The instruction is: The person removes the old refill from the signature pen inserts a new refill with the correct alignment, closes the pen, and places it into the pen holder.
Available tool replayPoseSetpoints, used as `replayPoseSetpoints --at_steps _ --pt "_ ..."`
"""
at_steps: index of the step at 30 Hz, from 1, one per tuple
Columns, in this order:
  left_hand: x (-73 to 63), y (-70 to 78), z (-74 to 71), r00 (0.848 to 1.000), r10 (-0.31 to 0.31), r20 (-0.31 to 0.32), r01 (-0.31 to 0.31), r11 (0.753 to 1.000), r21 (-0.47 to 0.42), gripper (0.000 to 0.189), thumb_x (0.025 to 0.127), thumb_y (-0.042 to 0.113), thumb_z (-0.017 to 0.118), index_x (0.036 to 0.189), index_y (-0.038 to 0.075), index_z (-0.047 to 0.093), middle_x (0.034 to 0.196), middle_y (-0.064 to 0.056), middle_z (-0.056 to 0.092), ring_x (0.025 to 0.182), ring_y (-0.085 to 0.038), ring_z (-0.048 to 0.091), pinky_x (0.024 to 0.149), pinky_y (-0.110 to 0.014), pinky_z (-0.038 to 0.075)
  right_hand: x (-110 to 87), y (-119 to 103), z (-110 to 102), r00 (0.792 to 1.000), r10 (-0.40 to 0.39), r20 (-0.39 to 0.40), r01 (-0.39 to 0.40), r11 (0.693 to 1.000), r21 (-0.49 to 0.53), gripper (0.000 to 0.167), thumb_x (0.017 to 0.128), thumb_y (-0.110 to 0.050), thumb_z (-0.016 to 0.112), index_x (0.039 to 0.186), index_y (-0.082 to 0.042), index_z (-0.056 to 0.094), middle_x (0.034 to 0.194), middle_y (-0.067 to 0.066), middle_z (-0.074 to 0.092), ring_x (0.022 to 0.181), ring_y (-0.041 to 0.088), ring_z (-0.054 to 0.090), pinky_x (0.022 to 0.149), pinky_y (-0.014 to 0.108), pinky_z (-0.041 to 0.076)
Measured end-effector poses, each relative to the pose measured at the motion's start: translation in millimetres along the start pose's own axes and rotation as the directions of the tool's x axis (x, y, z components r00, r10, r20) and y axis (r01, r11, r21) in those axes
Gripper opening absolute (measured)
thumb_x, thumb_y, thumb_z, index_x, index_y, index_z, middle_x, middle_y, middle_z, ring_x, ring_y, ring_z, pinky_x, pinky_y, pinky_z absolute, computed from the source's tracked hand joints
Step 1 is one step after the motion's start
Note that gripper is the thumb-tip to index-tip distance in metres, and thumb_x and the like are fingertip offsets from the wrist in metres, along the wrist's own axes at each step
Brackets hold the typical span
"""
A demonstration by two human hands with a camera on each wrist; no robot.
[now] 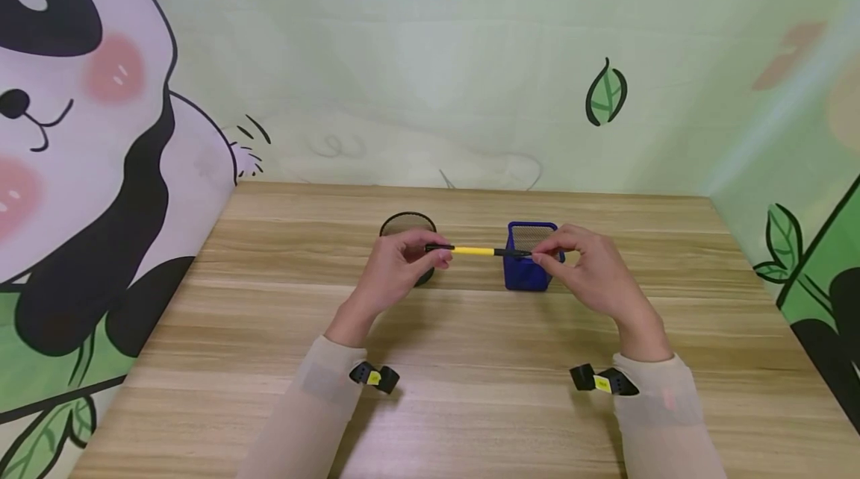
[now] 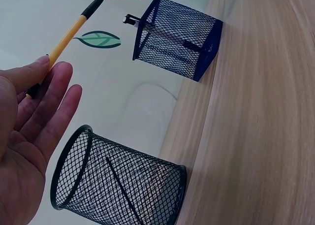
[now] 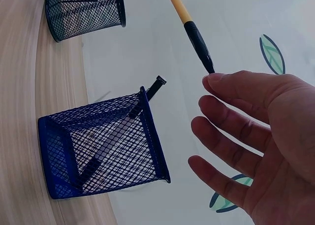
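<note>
Pen (image 1: 473, 251), yellow and black, is pinched at its ends by your left hand (image 1: 395, 270) and right hand (image 1: 594, 270), above the tabletop (image 1: 470, 404); seemingly a handover, so one should release gently.

A pale green wall (image 1: 430, 91) — panda (image 1: 87, 143) and leaves (image 1: 607, 95) across it — backs a wood-grained table (image 1: 470, 359). A light streak (image 1: 786, 91) slants at right.

Pale beige long sleeves (image 1: 316, 404), small black wrist cameras (image 1: 388, 380) with yellow labels (image 1: 602, 384)
</note>
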State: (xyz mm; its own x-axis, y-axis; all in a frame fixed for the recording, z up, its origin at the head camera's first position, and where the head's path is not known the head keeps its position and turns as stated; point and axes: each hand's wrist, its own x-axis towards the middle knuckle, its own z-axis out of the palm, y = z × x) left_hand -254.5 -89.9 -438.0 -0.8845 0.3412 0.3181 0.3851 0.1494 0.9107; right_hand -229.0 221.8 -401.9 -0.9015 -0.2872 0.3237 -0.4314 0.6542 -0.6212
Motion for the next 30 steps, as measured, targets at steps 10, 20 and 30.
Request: replayPoseSetpoints --at_steps 10,20,30 --pt "0.9 -1.1 0.0 1.0 0.002 -0.012 -0.002 0.999 0.04 0.014 0.096 0.015 0.075 0.108 0.009 0.079 0.091 -0.013 0.079 0.077 -0.015 0.075 0.066 -0.022 0.053 0.5 1.2 0.6 1.0 -0.011 -0.002 0.011 1.0 -0.002 0.005 0.096 -0.014 0.075 0.094 -0.016 0.08 0.09 -0.004 0.07 0.085 0.011 0.059 0.07 0.026 0.043" --pt "0.9 -1.5 0.0 1.0 0.01 -0.013 -0.009 0.997 0.07 0.016 0.095 0.018 0.076 0.109 0.011 0.08 0.089 -0.012 0.079 0.074 -0.012 0.073 0.065 -0.023 0.053 0.3 -0.5 0.5 1.0 0.013 0.012 -0.013 1.0 -0.009 0.005 0.097 -0.016 0.075 0.095 -0.014 0.079 0.09 -0.003 0.069 0.085 0.013 0.058 0.069 0.027 0.042" --pt "-0.6 1.5 -1.9 1.0 -0.006 -0.003 0.006 0.999 0.052 0.017 0.097 0.011 0.072 0.112 0.007 0.079 0.095 -0.01 0.08 0.086 -0.038 0.076 0.073 -0.029 0.06 0.6 -1.2 0.8 0.999 0.026 0.018 -0.026 1.0 0.005 0.006 0.097 -0.017 0.074 0.097 -0.013 0.08 0.091 -0.002 0.07 0.087 0.014 0.059 0.073 0.029 0.043"
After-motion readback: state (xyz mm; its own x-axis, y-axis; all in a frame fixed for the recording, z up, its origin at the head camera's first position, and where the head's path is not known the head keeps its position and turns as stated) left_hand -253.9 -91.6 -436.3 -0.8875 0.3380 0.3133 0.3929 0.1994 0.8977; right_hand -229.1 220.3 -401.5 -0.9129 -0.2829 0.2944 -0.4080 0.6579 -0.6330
